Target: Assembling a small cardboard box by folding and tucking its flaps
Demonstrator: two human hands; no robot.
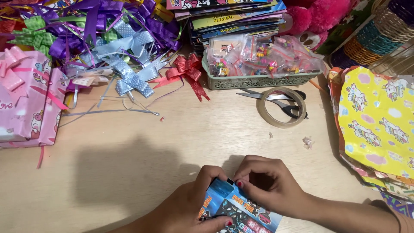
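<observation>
Both hands grip a small glossy blue printed packet on the pale wooden table. The left hand clasps its lower edge, and the right hand pinches its top corner near a clear tape roll.

I see a pale wooden table. Straight beyond my hands' grip lie a tape roll over scissors and a green tray. Far left of the grip sits a pink wrapped box; ribbon bows lie beyond it, patterned paper to the right.
</observation>
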